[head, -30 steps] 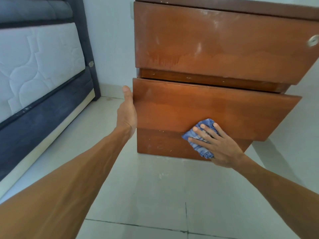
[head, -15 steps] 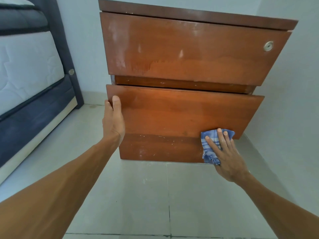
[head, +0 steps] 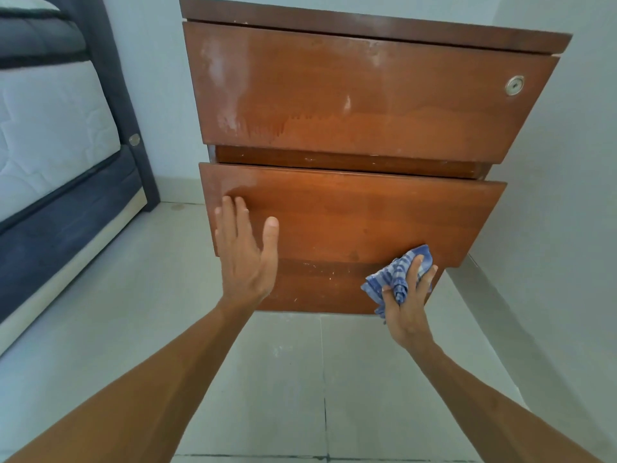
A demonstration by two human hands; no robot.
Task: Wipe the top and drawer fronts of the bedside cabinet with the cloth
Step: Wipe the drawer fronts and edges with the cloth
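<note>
Left hand point(head: 245, 262) lies flat on the lower drawer front point(head: 367, 215) of the bedside cabinet point(head: 367, 28), near its left end; fingers point(head: 229, 217) straight, released. Right hand point(head: 409, 309) grasps the bunched blue checked cloth point(head: 384, 279) at that drawer's lower right corner. Pale smears on upper drawer front point(head: 334, 78).
</note>
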